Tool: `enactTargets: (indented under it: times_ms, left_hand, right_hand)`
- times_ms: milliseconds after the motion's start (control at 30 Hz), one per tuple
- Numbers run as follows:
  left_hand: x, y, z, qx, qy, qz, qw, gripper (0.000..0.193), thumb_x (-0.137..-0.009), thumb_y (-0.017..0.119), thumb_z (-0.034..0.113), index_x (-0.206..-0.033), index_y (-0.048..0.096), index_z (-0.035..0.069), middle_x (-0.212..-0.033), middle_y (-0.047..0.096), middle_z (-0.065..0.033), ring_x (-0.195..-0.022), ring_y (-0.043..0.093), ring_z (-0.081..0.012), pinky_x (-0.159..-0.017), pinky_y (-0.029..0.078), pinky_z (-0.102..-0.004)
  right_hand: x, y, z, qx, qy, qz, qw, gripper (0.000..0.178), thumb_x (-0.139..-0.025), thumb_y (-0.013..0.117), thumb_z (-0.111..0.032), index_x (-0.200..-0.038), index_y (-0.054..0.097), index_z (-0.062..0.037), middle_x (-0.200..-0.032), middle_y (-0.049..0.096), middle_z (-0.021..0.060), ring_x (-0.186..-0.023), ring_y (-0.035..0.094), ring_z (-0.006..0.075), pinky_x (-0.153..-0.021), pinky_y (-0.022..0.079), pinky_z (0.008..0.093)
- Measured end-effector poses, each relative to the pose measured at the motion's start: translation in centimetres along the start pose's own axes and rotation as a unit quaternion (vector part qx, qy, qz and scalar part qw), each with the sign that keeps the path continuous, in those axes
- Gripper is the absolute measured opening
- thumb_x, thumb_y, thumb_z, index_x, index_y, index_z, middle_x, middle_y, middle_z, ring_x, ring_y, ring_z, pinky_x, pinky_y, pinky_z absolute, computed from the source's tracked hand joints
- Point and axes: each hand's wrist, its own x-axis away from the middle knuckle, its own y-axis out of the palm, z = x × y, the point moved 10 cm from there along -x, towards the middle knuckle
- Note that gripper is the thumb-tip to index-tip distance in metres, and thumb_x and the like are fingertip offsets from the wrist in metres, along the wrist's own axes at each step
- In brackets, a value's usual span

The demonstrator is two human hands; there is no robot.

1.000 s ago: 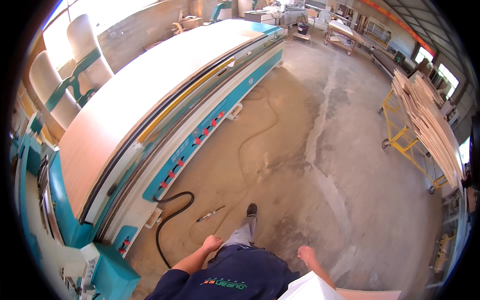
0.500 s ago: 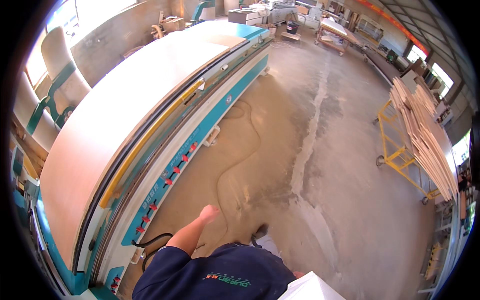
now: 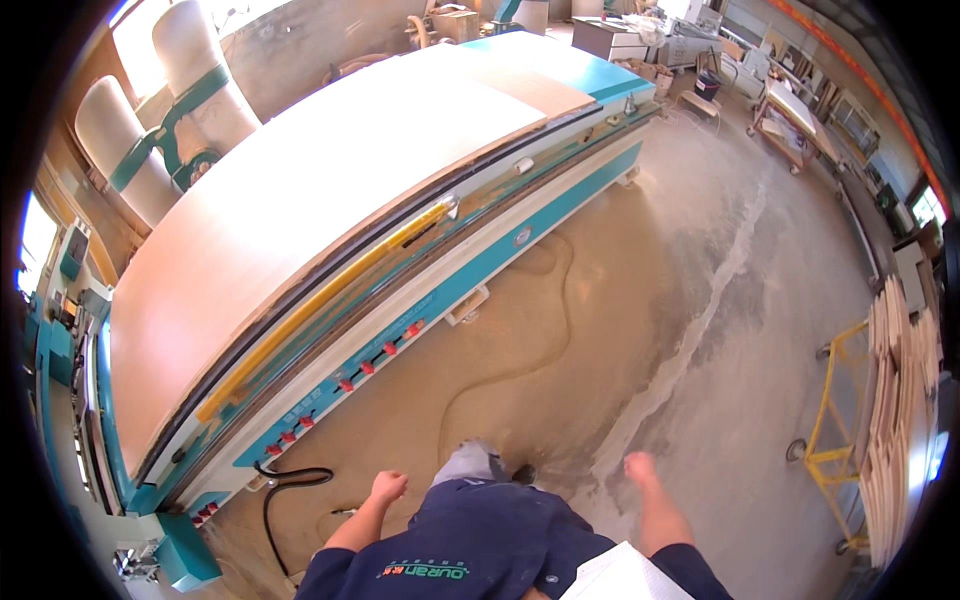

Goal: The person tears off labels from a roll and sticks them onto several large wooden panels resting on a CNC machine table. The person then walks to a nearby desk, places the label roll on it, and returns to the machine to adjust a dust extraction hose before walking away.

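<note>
Well, taking twelve o'clock as straight ahead of the person's dark blue shirt (image 3: 520,520), the left hand (image 3: 390,487) is out at ten o'clock, narrow, its fingers curled in. The right hand (image 3: 640,467) is at two o'clock, likewise curled into a loose fist above the concrete floor (image 3: 600,400); whether either fist hides something small, I cannot tell. Nearest the left hand, between nine and ten o'clock, a black hose (image 3: 325,478) loops beside a long white and teal machine (image 3: 490,262). That machine stretches round towards twelve, with a large pale board (image 3: 230,270) lying on its top at eleven, a yellow bar (image 3: 345,286) along its near side and red handles (image 3: 390,348) lower down. A thin line (image 3: 567,290) snakes over the floor at twelve. Between two and three o'clock, well apart from the right hand, a yellow trolley (image 3: 830,457) carries wooden strips (image 3: 890,430)
</note>
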Motion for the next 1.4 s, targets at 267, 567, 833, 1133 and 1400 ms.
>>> enactTargets:
  times_ms: [267, 567, 833, 1133, 1400]
  left_hand:
    - [-13.2, 11.3, -3.6, 0.208, -0.13, -0.071, 0.967, 0.016, -0.078, 0.057, 0.007, -0.066, 0.063, -0.003, -0.061, 0.062, -0.0138, -0.048, 0.059, -0.0209, -0.04, 0.045, -0.0319]
    - [-20.8, -4.9, 39.6, 0.213, 0.123, 0.026, 0.969, 0.022, -0.083, 0.057, 0.021, -0.077, 0.062, 0.001, -0.061, 0.058, -0.0049, -0.052, 0.054, -0.011, -0.047, 0.042, -0.0262]
    - [-20.3, -6.7, 34.9, 0.447, -0.029, 0.188, 0.874, 0.019, -0.085, 0.058, 0.018, -0.089, 0.063, 0.0, -0.067, 0.06, -0.0051, -0.053, 0.055, -0.0117, -0.048, 0.044, -0.025]
    - [11.0, 20.1, 23.2, 0.449, -0.523, 0.348, 0.636, 0.012, -0.08, 0.054, 0.008, -0.072, 0.056, -0.001, -0.057, 0.054, -0.0082, -0.043, 0.052, -0.0171, -0.039, 0.042, -0.0296]
    - [4.2, 21.7, 42.6, 0.414, -0.464, 0.259, 0.739, 0.027, -0.076, 0.059, 0.028, -0.087, 0.067, 0.005, -0.081, 0.066, -0.015, -0.081, 0.065, -0.029, -0.072, 0.05, -0.0369]
  right_hand:
    - [-14.7, -7.9, -31.8, -0.021, -0.105, 0.068, 0.992, 0.029, -0.078, 0.06, -0.02, -0.1, 0.065, -0.0021, -0.081, 0.067, 0.0075, -0.069, 0.063, 0.0156, -0.063, 0.05, 0.03]
    - [-22.3, -3.3, -54.0, 0.178, -0.21, -0.06, 0.959, 0.041, -0.074, 0.058, -0.027, -0.109, 0.063, -0.0052, -0.106, 0.063, 0.0161, -0.1, 0.06, 0.0299, -0.086, 0.047, 0.0382]
    - [-38.4, -2.7, -74.4, 0.217, -0.313, -0.004, 0.925, 0.054, -0.073, 0.064, -0.031, -0.119, 0.055, -0.004, -0.116, 0.056, 0.0204, -0.11, 0.052, 0.0333, -0.093, 0.043, 0.04]
    - [-52.3, 3.7, -90.0, 0.277, -0.41, 0.093, 0.864, 0.067, -0.064, 0.075, -0.047, -0.106, 0.057, 0.0013, -0.1, 0.061, 0.0203, -0.093, 0.06, 0.036, -0.083, 0.049, 0.047]
    - [-55.6, 3.8, -92.6, 0.275, -0.445, 0.047, 0.851, 0.063, -0.074, 0.066, -0.048, -0.106, 0.06, 0.0064, -0.104, 0.062, 0.0238, -0.094, 0.061, 0.0368, -0.082, 0.049, 0.0431]
